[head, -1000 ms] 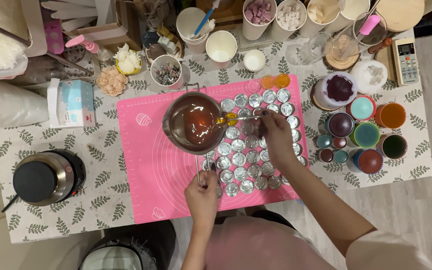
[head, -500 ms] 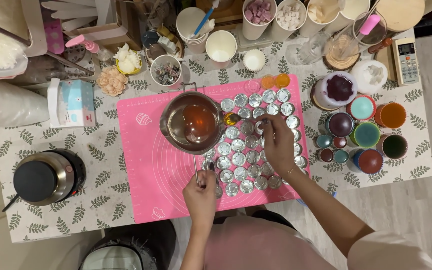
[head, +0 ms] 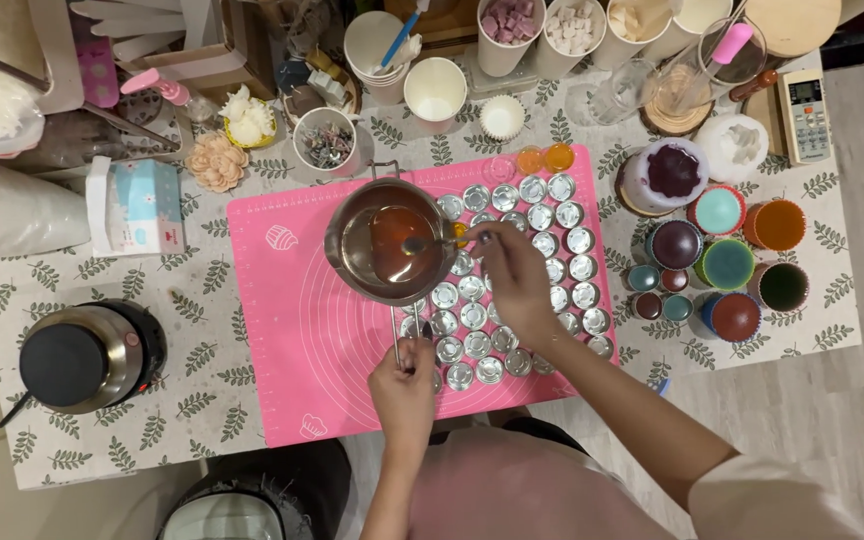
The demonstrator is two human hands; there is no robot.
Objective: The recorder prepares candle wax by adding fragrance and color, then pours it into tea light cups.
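Observation:
My left hand (head: 404,385) grips the long wire handle of a steel melting pot (head: 357,245), held tilted above the pink silicone mat (head: 282,330). The pot holds amber liquid wax. My right hand (head: 514,280) holds a small metal spoon (head: 430,241) whose bowl dips into the pot over the wax. Several small round tin cups (head: 548,215) stand in rows on the mat under and right of the pot. One tin (head: 461,231) at the pot's lip holds yellow-amber wax.
A black-lidded electric heater pot (head: 82,352) sits at left. Coloured cupcake moulds (head: 727,265) cluster at right. Paper cups (head: 435,92), jars of wax cubes, a tissue pack (head: 137,205) and a remote (head: 805,105) crowd the back of the leaf-print table.
My right hand moved left with the spoon, from over the tins back into the pot. The pot shifted slightly and stays held by my left hand.

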